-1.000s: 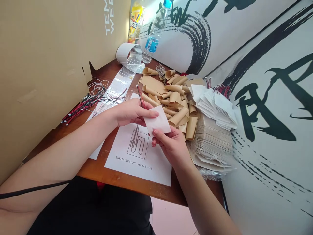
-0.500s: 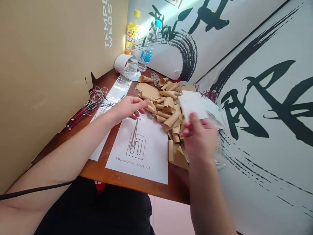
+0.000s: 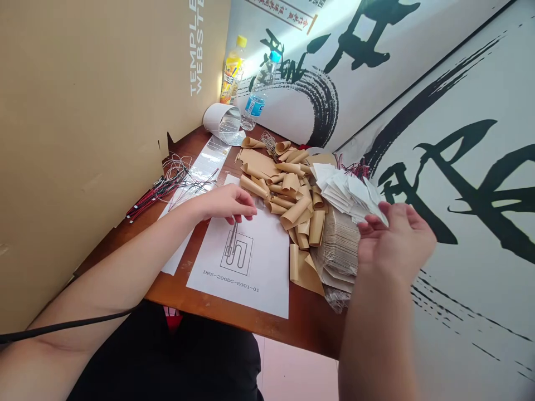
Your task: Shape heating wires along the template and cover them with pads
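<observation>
My left hand hovers over a printed white sheet that bears a line drawing and the code DRS-206DC-E001-01. Its fingers hang loosely bent, and nothing shows in them. My right hand is at the right, its fingers apart beside the near edge of a fanned pile of thin white pieces. Whether the fingertips touch that pile is hard to see. Under the white pieces stands a thick stack of flat pieces in clear plastic. Curled brown paper pieces lie heaped between my hands.
Red, black and white wires lie at the left beside a silvery strip running from a roll. A yellow-capped bottle and a blue-capped water bottle stand behind. A cardboard wall borders the left.
My right hand has moved right and let go of a white piece, which now lies on the pile. My left hand has dropped slightly over the sheet. The view has shifted a little.
</observation>
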`<state>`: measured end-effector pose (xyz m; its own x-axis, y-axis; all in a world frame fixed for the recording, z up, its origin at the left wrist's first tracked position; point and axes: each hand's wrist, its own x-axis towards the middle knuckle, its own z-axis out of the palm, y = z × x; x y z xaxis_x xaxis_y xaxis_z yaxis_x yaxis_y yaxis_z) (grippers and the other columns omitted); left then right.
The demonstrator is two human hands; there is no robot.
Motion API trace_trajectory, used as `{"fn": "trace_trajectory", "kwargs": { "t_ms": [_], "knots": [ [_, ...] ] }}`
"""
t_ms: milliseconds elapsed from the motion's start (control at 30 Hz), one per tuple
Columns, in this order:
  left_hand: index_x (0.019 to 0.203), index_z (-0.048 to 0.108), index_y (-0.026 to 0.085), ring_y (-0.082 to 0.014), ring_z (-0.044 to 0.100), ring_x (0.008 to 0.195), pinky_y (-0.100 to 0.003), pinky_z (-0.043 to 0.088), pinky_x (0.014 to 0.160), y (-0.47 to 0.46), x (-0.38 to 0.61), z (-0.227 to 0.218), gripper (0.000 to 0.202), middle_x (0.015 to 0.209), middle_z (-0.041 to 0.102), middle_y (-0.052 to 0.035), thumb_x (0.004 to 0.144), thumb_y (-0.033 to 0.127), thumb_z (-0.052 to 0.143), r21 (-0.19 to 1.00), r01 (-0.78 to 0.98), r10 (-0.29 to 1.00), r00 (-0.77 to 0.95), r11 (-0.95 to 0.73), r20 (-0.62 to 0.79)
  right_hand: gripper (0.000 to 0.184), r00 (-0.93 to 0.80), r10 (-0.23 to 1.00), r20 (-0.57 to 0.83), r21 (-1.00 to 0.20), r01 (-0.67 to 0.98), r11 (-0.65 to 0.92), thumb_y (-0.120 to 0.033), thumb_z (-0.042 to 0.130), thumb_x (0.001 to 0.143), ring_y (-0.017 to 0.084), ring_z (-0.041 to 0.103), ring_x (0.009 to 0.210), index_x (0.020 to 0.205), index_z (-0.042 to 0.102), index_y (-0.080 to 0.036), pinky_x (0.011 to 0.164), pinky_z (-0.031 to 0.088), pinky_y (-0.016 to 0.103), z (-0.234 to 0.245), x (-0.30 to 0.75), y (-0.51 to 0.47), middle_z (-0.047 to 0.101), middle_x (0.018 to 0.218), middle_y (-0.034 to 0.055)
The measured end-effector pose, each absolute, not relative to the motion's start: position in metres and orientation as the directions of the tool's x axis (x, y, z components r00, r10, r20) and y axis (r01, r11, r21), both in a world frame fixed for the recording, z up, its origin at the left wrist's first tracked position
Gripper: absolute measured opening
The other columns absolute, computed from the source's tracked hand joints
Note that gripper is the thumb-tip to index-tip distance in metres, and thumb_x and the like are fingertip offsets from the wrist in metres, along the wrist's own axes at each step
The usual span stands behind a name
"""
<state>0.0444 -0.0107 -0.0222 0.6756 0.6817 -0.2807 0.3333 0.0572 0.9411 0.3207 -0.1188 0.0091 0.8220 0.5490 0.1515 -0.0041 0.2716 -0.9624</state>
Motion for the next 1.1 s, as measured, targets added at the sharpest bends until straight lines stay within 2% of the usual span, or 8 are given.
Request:
{"fn": "trace_trajectory", "kwargs": {
  "t_ms": [100, 167, 267, 400, 600, 767, 967, 1100],
  "knots": [
    [0.080, 0.072, 0.019, -0.0070, 0.047, 0.050, -0.025, 0.036, 0.047, -0.008, 0.043, -0.019, 0.020, 0.086, 0.075, -0.0047, 0.082, 0.039, 0.071, 0.933, 0.356, 0.779, 0.571, 0.052, -0.261, 0.029, 0.671, 0.726, 0.152, -0.977, -0.010, 0.213, -0.042, 0.087, 0.073, 0.002, 0.037, 0.034, 0.085, 0.069, -0.022, 0.027, 0.026, 0.018, 0.005, 0.290, -0.123, 0.062, 0.067, -0.0054],
    [0.084, 0.070, 0.020, -0.0063, 0.043, 0.046, -0.025, 0.031, 0.044, -0.003, 0.040, -0.017, 0.025, 0.085, 0.073, -0.0041, 0.086, 0.045, 0.066, 0.925, 0.378, 0.864, 0.450, 0.045, -0.226, 0.036, 0.603, 0.789, 0.115, -0.985, -0.032, 0.168, -0.051, 0.086, 0.073, 0.003, 0.031, 0.030, 0.083, 0.069, -0.020, 0.025, 0.020, 0.018, 0.004, 0.272, -0.121, 0.048, 0.051, -0.0095],
    [0.085, 0.068, 0.021, -0.0095, 0.046, 0.048, -0.027, 0.035, 0.048, 0.005, 0.032, -0.011, 0.030, 0.075, 0.067, -0.0023, 0.090, 0.049, 0.058, 0.900, 0.436, 0.958, 0.252, 0.010, -0.133, 0.047, 0.489, 0.869, 0.074, -0.995, -0.019, 0.095, -0.064, 0.079, 0.076, 0.004, 0.030, 0.027, 0.070, 0.061, -0.021, 0.026, 0.019, 0.019, 0.002, 0.252, -0.114, 0.039, 0.041, -0.0110],
    [0.074, 0.063, 0.022, -0.0168, 0.056, 0.064, -0.030, 0.041, 0.062, 0.012, 0.016, -0.002, 0.036, 0.068, 0.066, -0.0040, 0.095, 0.047, 0.047, 0.808, 0.587, 0.998, 0.051, -0.049, 0.024, 0.067, 0.374, 0.925, 0.059, -0.998, 0.041, 0.047, -0.074, 0.069, 0.080, 0.005, 0.025, 0.029, 0.049, 0.037, -0.024, 0.030, 0.012, 0.024, -0.006, 0.236, -0.107, 0.032, 0.037, -0.0079],
    [0.091, 0.076, 0.025, -0.0260, 0.064, 0.089, -0.035, 0.046, 0.073, 0.022, -0.005, -0.011, 0.016, 0.097, 0.076, -0.0085, 0.081, 0.031, 0.065, 0.586, 0.803, 0.989, 0.149, -0.107, -0.023, 0.073, 0.186, 0.980, 0.068, -0.994, 0.094, 0.051, -0.075, 0.065, 0.083, 0.007, 0.012, 0.043, 0.050, 0.021, -0.027, 0.042, 0.009, 0.030, -0.033, 0.230, -0.105, 0.016, 0.046, -0.0083],
    [0.107, 0.077, 0.026, -0.0307, 0.060, 0.116, -0.034, 0.047, 0.083, 0.026, 0.000, -0.024, 0.035, 0.112, 0.074, -0.0085, 0.071, 0.027, 0.077, 0.448, 0.878, 0.968, 0.234, -0.169, -0.093, 0.068, 0.136, 0.990, 0.043, -0.965, 0.260, 0.007, -0.070, 0.059, 0.091, 0.010, 0.016, 0.051, 0.053, 0.024, -0.026, 0.048, 0.016, 0.031, -0.049, 0.229, -0.107, 0.020, 0.052, -0.0053],
    [0.115, 0.072, 0.026, -0.0279, 0.065, 0.106, -0.036, 0.046, 0.081, 0.026, 0.003, -0.026, 0.033, 0.107, 0.077, -0.0059, 0.083, 0.022, 0.066, 0.412, 0.901, 0.977, 0.191, -0.135, -0.096, 0.044, 0.177, 0.983, 0.050, -0.908, 0.417, -0.029, -0.050, 0.070, 0.085, 0.012, 0.033, 0.058, 0.060, 0.045, -0.023, 0.055, 0.026, 0.029, -0.060, 0.227, -0.102, 0.039, 0.059, -0.0042],
    [0.113, 0.073, 0.024, -0.0297, 0.065, 0.107, -0.041, 0.046, 0.089, 0.025, 0.003, -0.022, 0.032, 0.108, 0.078, -0.0083, 0.086, 0.017, 0.058, 0.383, 0.918, 0.992, 0.125, -0.106, -0.026, 0.028, 0.163, 0.985, 0.057, -0.890, 0.456, -0.024, -0.046, 0.067, 0.085, 0.015, 0.047, 0.062, 0.073, 0.061, -0.022, 0.060, 0.035, 0.030, -0.064, 0.228, -0.101, 0.056, 0.067, -0.0016]
  ]
}}
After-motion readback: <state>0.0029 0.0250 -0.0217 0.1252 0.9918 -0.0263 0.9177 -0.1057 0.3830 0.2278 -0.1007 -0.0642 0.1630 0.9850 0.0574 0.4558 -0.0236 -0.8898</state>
